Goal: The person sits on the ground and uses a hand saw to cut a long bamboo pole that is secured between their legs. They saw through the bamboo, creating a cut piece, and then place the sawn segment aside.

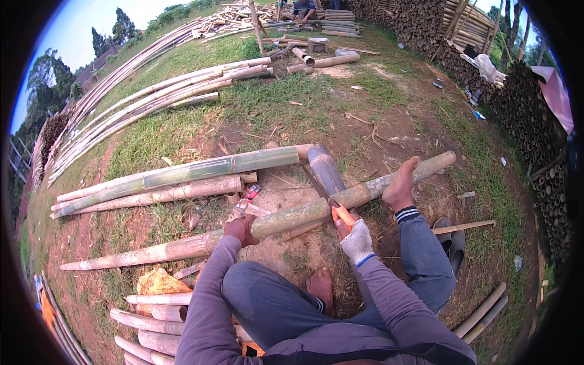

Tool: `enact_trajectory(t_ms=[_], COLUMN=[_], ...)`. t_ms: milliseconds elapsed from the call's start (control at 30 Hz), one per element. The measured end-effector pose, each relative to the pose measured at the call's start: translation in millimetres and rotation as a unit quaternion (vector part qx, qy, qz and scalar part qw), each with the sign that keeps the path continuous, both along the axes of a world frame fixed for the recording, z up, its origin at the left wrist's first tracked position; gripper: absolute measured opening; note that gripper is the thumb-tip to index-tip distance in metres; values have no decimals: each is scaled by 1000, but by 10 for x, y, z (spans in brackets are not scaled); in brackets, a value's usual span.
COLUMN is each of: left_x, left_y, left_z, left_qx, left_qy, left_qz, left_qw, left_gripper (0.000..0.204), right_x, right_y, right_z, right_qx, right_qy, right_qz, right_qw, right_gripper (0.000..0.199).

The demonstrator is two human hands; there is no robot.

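Note:
A long bamboo pole (286, 220) lies across in front of me on the bare ground. My left hand (239, 230) grips it from above near its middle. My right hand (354, 237), in a white glove, is closed on the orange handle of a saw (340, 213) whose blade meets the pole just to the right. My right bare foot (401, 185) presses on the pole further right. My left foot (320, 286) is tucked under me.
Two cut bamboo poles (182, 176) lie beyond, with a short grey bamboo piece (325, 170). More cut pieces (152, 316) are stacked at lower left. Stacked bamboo (535, 115) lines the right side. A person (303, 9) sits far off. Sandals (453, 240) lie at right.

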State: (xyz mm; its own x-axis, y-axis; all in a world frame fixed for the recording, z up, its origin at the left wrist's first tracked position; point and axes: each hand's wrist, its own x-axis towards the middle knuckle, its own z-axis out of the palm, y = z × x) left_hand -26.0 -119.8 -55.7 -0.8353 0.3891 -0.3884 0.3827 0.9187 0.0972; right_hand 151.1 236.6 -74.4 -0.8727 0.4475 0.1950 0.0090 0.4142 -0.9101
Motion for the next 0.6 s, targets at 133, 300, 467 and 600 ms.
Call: enact_trajectory(t_ms=[133, 300, 467, 600], left_x=[-4, -25, -21, -7], left_y=[0, -25, -24, -26], left_z=[-19, -69, -65, -49], left_qx=[2, 5, 12, 12], left_qy=[6, 9, 10, 10], left_qz=[-3, -9, -11, -7], left_qw=[1000, 1000, 1000, 1000], left_gripper=[91, 92, 92, 93], right_x=[-8, -18, -19, -13], right_y=[-2, 27, 39, 28], right_z=[-30, -142, -193, -165], right_qx=[-16, -18, -7, 2], right_qy=[-4, -35, -28, -41], right_qz=[-2, -8, -7, -10], right_qw=[1000, 999, 1000, 999], right_gripper=[21, 23, 24, 23])
